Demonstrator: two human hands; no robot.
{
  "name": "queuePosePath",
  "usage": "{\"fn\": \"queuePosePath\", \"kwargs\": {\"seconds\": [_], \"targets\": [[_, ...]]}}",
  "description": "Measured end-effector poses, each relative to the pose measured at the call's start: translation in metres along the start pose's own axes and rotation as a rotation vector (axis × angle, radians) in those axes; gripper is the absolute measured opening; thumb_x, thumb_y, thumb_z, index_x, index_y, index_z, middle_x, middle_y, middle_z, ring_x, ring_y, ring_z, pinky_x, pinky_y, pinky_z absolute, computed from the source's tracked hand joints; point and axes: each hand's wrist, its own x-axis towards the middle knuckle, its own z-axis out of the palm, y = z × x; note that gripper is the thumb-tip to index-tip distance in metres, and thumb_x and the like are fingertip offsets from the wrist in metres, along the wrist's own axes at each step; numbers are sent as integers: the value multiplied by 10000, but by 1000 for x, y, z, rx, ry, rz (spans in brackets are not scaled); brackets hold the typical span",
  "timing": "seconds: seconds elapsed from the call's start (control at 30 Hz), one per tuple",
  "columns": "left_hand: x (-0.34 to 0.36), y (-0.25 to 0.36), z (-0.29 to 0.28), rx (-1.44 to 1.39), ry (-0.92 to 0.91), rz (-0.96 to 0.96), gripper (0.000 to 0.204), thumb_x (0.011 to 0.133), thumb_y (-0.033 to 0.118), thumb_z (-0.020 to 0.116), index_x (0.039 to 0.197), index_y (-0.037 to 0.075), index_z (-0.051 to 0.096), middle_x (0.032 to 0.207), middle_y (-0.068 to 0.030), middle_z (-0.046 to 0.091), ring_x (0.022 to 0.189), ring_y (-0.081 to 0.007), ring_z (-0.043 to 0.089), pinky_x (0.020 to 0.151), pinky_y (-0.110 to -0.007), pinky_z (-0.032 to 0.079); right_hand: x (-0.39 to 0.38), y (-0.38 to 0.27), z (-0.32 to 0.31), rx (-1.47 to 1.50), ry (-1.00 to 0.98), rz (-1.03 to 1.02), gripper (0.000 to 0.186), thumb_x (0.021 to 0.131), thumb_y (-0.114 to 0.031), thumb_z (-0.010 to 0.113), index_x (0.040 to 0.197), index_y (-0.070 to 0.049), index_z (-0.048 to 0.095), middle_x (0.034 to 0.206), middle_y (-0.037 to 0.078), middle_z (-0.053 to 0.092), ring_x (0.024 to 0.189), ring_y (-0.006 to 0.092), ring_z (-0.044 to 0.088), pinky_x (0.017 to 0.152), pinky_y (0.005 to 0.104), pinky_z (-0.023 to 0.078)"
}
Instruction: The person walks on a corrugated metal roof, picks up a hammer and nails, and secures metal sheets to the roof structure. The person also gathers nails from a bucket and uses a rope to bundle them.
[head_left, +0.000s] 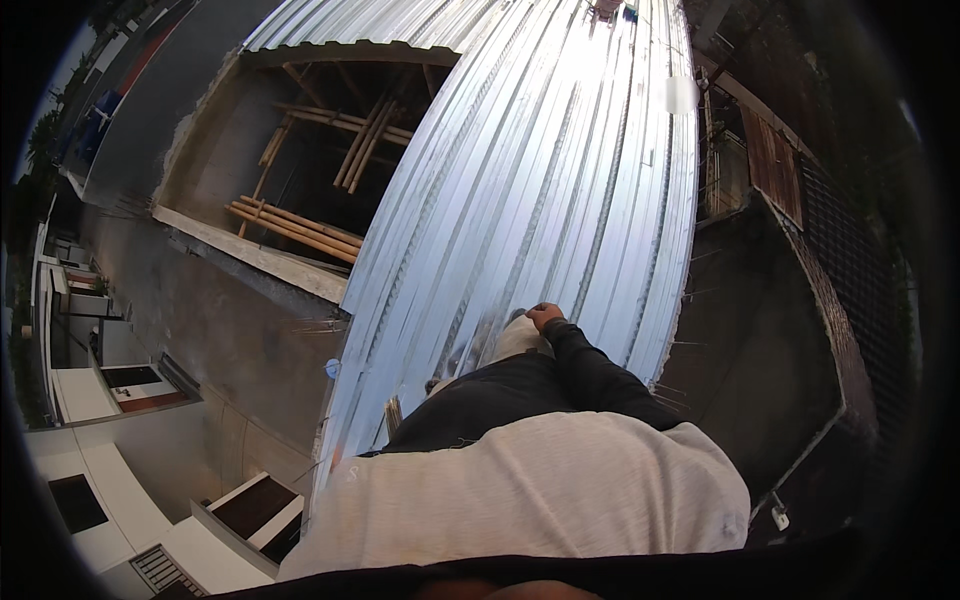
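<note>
My right hand [545, 316] reaches forward in a dark sleeve [600, 372], just above the ribbed metal sheeting [540, 200]. Its fingers are curled together beside my light-coloured lower leg [520, 340]; what they hold, if anything, is too small to make out. A dark shoe tip shows just past the fingertips. Under my light shirt [540, 480], dark trousers [480, 395] cover my bent legs on the sheeting. Nowhere in the picture does my left hand appear.
To the left of the sheeting is a deep opening [250, 222] with bamboo poles [300, 228] inside. The roof drops away on both sides. Thin rods [672, 390] stick out along the right edge. White houses [130, 400] stand below left; tiled roofing [850, 230] lies at right.
</note>
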Motion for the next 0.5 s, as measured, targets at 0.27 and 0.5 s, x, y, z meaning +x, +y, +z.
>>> {"fn": "queuePosePath", "kwargs": {"seconds": [0.27, 0.5], "targets": [[10, 97, -3, 144, -7, 22, 696, 584, 463, 764, 953, -106, 606, 917, -231, 656, 883, -325, 650, 737, -394, 512, 39, 115, -106, 356, 210, 340, 316, 782, -265, 660, 948, 3, 653, 836, 114, 665, 707, 211, 618, 663, 351, 506], [48, 205, 0, 124, 7, 96, 700, 584, 465, 764, 954, -108, 605, 920, -233, 656, 887, -327, 649, 739, -394, 512, 72, 123, -189, 579, 106, 540, 255, 844, -237, 583, 1016, -49, 590, 800, 56, 607, 630, 158, 549, 585, 363, 454]]}}
